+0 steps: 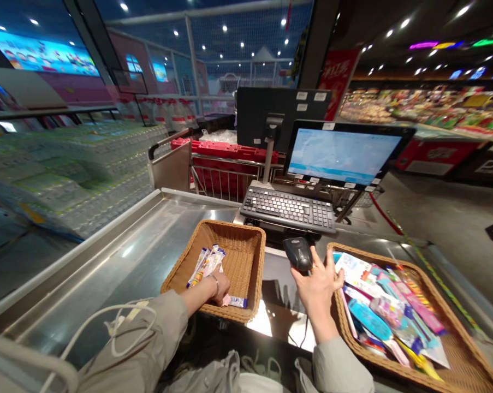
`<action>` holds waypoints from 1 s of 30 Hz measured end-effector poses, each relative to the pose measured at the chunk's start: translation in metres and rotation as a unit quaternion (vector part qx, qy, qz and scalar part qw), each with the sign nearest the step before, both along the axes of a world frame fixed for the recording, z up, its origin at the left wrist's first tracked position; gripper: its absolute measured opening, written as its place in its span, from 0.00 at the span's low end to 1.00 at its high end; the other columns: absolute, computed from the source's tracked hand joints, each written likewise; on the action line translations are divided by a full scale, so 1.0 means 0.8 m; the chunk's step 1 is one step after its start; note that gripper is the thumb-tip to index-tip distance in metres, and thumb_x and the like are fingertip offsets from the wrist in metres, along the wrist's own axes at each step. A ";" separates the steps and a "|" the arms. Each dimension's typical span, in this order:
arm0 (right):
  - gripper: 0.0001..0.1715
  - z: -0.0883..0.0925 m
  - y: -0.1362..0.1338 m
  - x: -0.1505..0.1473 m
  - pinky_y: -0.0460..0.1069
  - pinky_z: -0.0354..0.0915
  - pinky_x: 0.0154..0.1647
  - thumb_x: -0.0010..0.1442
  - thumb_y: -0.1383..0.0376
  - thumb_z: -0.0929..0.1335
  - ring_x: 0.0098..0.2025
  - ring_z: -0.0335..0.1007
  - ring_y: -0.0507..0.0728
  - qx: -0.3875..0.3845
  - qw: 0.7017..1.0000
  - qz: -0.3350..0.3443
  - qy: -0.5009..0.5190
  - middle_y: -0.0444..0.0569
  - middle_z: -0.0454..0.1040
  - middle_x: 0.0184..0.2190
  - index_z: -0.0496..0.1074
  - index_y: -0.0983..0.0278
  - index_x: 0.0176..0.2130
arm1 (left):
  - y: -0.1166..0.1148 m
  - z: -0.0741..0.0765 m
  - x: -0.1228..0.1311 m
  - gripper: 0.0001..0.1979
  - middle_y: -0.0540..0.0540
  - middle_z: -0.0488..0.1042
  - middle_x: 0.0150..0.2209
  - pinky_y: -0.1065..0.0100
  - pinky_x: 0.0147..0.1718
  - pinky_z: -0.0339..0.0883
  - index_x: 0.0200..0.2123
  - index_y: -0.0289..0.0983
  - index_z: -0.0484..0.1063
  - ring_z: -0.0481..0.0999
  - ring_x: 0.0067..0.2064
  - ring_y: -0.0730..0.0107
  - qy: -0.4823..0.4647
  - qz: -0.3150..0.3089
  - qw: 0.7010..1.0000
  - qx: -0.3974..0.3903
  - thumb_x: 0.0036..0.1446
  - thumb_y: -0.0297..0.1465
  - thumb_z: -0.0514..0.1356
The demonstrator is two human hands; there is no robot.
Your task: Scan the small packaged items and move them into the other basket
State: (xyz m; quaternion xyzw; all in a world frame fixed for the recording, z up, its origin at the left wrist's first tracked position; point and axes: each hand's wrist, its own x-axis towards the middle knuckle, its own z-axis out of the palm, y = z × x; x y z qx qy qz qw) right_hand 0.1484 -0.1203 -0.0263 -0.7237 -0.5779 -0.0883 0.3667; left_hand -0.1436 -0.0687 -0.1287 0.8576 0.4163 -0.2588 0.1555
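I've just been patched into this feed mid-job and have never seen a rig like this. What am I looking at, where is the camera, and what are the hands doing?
This is a single view from a camera worn on a person's head, looking forward and down, so the forearms at the bottom are the wearer's own. There is no machine arm here, only bare hands at a supermarket checkout. The right hand holds a dark handheld barcode scanner. Beside it, a wicker basket is piled with colourful packaged goods. The left hand is inside a second wicker basket, at a few wrapped packets. A stainless steel counter runs along the left, and a keyboard and monitor stand beyond the baskets.
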 end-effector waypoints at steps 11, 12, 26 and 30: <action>0.23 -0.004 0.000 0.001 0.70 0.39 0.61 0.55 0.52 0.62 0.67 0.48 0.67 0.006 1.000 -0.004 0.000 0.52 0.73 0.54 0.76 0.62 0.40 | -0.005 0.010 0.004 0.17 0.39 0.80 0.40 0.41 0.55 0.55 0.27 0.41 0.79 0.75 0.47 0.44 0.060 -0.030 0.998 0.014 0.33 0.43 0.71; 0.23 -0.005 0.000 0.001 0.70 0.39 0.61 0.55 0.52 0.62 0.67 0.48 0.67 0.007 1.000 -0.004 0.000 0.52 0.73 0.54 0.76 0.62 0.40 | -0.005 0.008 0.005 0.16 0.38 0.80 0.40 0.40 0.55 0.54 0.27 0.40 0.79 0.75 0.47 0.43 0.056 -0.022 0.998 0.017 0.33 0.43 0.71; 0.21 -0.004 0.000 0.002 0.71 0.39 0.61 0.55 0.52 0.62 0.66 0.49 0.68 0.014 1.000 -0.003 0.002 0.53 0.74 0.52 0.77 0.61 0.37 | -0.001 0.011 0.000 0.18 0.38 0.81 0.38 0.39 0.57 0.51 0.33 0.41 0.77 0.78 0.45 0.46 0.063 0.008 0.998 0.027 0.35 0.40 0.71; 0.20 -0.005 0.000 0.002 0.72 0.38 0.60 0.54 0.53 0.63 0.66 0.48 0.68 0.007 1.000 -0.004 0.006 0.54 0.74 0.52 0.77 0.60 0.37 | 0.001 0.012 -0.003 0.11 0.43 0.81 0.34 0.39 0.59 0.47 0.27 0.41 0.76 0.78 0.43 0.51 0.040 0.029 0.999 0.005 0.36 0.34 0.70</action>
